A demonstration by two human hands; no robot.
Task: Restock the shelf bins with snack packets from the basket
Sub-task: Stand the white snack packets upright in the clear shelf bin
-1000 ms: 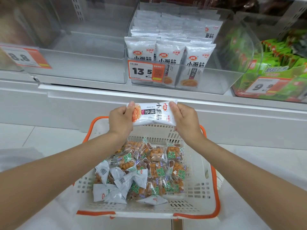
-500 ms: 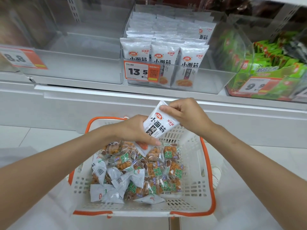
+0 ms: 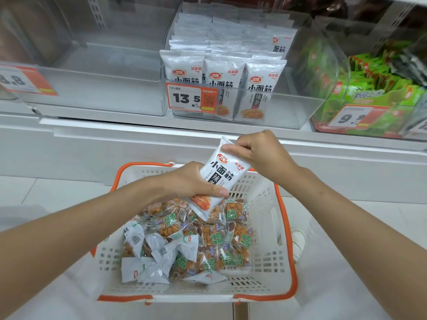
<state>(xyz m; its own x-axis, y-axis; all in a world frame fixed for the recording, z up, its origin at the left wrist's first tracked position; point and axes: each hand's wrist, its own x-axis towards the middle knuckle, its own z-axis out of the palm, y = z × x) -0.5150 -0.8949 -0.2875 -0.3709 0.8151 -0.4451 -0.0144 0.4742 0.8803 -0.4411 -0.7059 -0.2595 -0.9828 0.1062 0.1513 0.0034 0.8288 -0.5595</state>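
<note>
A white snack packet [image 3: 221, 174] with black characters hangs tilted over the far part of the white basket [image 3: 265, 262]. My right hand [image 3: 263, 153] pinches its top edge. My left hand [image 3: 189, 183] grips its lower half, thumb across the front. In the basket lie several small orange-and-green snack packets [image 3: 215, 241] and several small white ones [image 3: 150, 257]. The clear middle shelf bin [image 3: 286, 112] holds rows of the same white packets [image 3: 225, 72] standing upright behind a 13.5 price tag [image 3: 187, 98].
An empty clear bin [image 3: 99, 88] sits left of the middle one, with an 8.8 tag [image 3: 20, 79]. A bin of green packets [image 3: 381, 88] with a 9.9 tag is at the right. The white shelf ledge [image 3: 138, 130] runs just above the basket's orange rim.
The packet, held level between both hands a second ago, has been turned to a steep tilt. My left hand dropped to its lower half and my right hand rose to its top.
</note>
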